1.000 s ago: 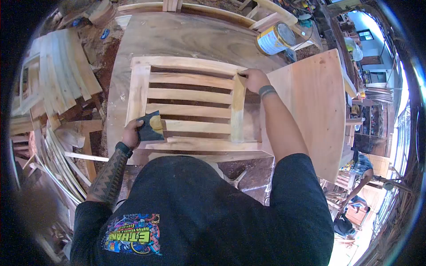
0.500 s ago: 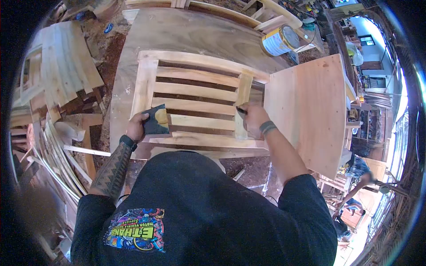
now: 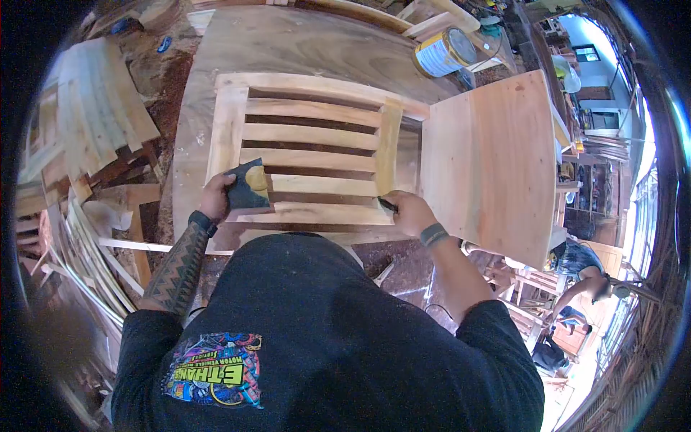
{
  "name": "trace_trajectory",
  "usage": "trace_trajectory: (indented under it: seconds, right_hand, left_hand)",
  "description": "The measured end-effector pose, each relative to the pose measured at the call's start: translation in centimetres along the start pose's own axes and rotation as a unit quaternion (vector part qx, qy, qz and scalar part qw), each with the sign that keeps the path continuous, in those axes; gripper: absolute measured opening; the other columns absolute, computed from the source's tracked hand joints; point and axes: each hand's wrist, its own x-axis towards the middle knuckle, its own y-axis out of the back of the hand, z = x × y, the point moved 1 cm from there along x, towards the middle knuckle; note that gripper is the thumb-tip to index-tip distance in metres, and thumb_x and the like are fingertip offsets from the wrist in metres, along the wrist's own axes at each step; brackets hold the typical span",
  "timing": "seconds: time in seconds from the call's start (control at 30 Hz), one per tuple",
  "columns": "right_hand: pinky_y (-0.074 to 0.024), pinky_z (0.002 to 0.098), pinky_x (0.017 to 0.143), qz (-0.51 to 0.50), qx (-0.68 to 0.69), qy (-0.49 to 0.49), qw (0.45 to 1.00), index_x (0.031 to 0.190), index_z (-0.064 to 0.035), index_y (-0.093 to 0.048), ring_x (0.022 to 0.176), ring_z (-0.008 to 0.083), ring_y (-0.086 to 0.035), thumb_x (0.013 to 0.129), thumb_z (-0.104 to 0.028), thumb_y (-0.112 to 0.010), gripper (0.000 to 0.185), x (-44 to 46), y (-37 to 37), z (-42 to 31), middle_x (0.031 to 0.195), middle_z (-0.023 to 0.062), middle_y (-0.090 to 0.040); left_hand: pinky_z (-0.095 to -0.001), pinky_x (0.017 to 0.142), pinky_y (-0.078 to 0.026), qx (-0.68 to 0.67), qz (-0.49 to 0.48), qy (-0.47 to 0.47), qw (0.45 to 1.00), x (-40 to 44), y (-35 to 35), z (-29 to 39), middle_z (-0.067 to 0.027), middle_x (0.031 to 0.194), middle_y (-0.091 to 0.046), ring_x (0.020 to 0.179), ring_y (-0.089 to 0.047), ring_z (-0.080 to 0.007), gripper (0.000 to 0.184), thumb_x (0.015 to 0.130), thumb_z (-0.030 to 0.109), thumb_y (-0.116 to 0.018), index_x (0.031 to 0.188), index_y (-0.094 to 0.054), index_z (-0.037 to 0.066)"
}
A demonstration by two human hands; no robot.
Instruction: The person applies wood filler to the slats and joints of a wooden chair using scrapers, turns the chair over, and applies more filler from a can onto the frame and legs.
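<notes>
Note the slatted frame (image 3: 227,122) lying on the table (image 3: 252,43), beside the panel (image 3: 497,165). Hold the sheet (image 3: 245,196) level, clamped in the fingers of the left hand (image 3: 214,199), paste (image 3: 255,178) facing up. Pinch the small dark tool (image 3: 387,204) in the closed fingers of the right hand (image 3: 412,214); preferably draw at a low, even angle along the crosspiece (image 3: 387,147), easing pressure near the lower rail (image 3: 309,214).
</notes>
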Motion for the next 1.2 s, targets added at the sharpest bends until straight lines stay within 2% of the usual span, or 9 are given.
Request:
trace_trajectory:
  seconds: [0.17,0.47,0.57,0.67,0.8,0.9,1.0,1.1,1.2]
  right_hand:
    - [-0.0510,0.0443,0.101,-0.001,0.003,-0.026,1.000,0.127,-0.0075,-0.066,0.112,0.0385,-0.064,0.074,-0.002,-0.059,0.054,-2.9,-1.1,-1.7,0.128,0.0180,-0.065]
    - [-0.0498,0.0429,0.103,0.159,-0.065,-0.016,0.985,0.130,-0.0090,-0.064,0.118,0.0345,-0.063,0.077,-0.005,-0.062,0.054,-6.8,-4.9,-3.0,0.128,0.0182,-0.065]
    - [-0.0532,0.0442,0.096,0.008,-0.024,-0.092,0.995,0.126,-0.0141,-0.068,0.109,0.0333,-0.067,0.080,-0.011,-0.063,0.046,-5.7,-1.4,-2.8,0.118,0.0161,-0.070]
    - [-0.0546,0.0461,0.089,-0.058,-0.042,-0.070,0.995,0.122,-0.0173,-0.071,0.101,0.0353,-0.068,0.084,-0.017,-0.061,0.039,-2.3,2.7,-1.1,0.109,0.0153,-0.072]
    - [-0.0546,0.0465,0.091,0.046,-0.109,-0.001,0.993,0.116,-0.0139,-0.075,0.101,0.0370,-0.069,0.094,-0.028,-0.058,0.030,4.1,4.8,0.8,0.112,0.0171,-0.072]
    - [-0.0554,0.0455,0.086,-0.047,-0.059,-0.049,0.996,0.119,-0.0126,-0.073,0.095,0.0387,-0.070,0.086,-0.027,-0.066,0.037,8.7,4.0,2.4,0.106,0.0204,-0.072]
    - [-0.0549,0.0452,0.088,-0.094,-0.054,-0.064,0.992,0.115,-0.0098,-0.074,0.098,0.0390,-0.069,0.083,-0.023,-0.067,0.036,6.3,4.3,1.2,0.106,0.0219,-0.072]
    - [-0.0544,0.0448,0.091,-0.070,-0.070,0.011,0.995,0.118,-0.0099,-0.073,0.100,0.0394,-0.069,0.081,-0.019,-0.066,0.038,2.8,0.7,2.0,0.108,0.0208,-0.072]
    - [-0.0533,0.0455,0.093,-0.040,-0.037,-0.077,0.996,0.120,-0.0102,-0.071,0.105,0.0385,-0.067,0.079,-0.012,-0.062,0.042,-2.1,0.3,-1.6,0.111,0.0184,-0.071]
  left_hand:
    - [-0.0414,0.090,-0.059,0.000,-0.014,0.016,1.000,0.6,0.4,-0.1,-0.0170,0.110,-0.071,0.094,-0.072,-0.0284,0.046,0.094,0.023,-0.052,0.127,-0.060,-0.008]
    - [-0.0456,0.094,-0.058,0.008,-0.010,0.048,0.999,0.7,0.7,0.2,-0.0164,0.113,-0.069,0.101,-0.070,-0.0302,0.046,0.094,0.027,-0.055,0.129,-0.057,-0.004]
    - [-0.0460,0.095,-0.058,0.015,-0.028,0.046,0.998,0.6,0.3,0.7,-0.0160,0.113,-0.069,0.102,-0.070,-0.0303,0.045,0.095,0.027,-0.055,0.128,-0.057,-0.003]
    - [-0.0462,0.096,-0.058,0.001,-0.027,0.058,0.998,0.4,0.4,0.7,-0.0158,0.114,-0.069,0.101,-0.071,-0.0303,0.045,0.096,0.028,-0.055,0.129,-0.057,-0.003]
    - [-0.0462,0.095,-0.058,0.015,-0.021,0.042,0.999,0.3,0.2,0.7,-0.0185,0.117,-0.069,0.103,-0.071,-0.0320,0.045,0.096,0.026,-0.051,0.128,-0.058,-0.005]
    - [-0.0460,0.095,-0.058,0.039,0.009,0.038,0.998,0.3,0.4,0.6,-0.0184,0.118,-0.069,0.103,-0.071,-0.0312,0.045,0.096,0.026,-0.050,0.128,-0.058,-0.005]
    - [-0.0454,0.093,-0.058,0.037,0.014,0.042,0.998,0.1,0.2,0.7,-0.0157,0.116,-0.069,0.100,-0.071,-0.0298,0.043,0.097,0.026,-0.052,0.128,-0.057,-0.003]
    - [-0.0449,0.093,-0.059,0.036,0.004,0.037,0.999,0.6,0.7,0.5,-0.0153,0.115,-0.069,0.099,-0.071,-0.0297,0.042,0.097,0.025,-0.051,0.128,-0.057,-0.004]
    - [-0.0457,0.092,-0.059,0.039,-0.026,0.023,0.999,0.4,-0.2,0.9,-0.0152,0.114,-0.069,0.099,-0.071,-0.0298,0.041,0.097,0.024,-0.052,0.126,-0.058,-0.004]
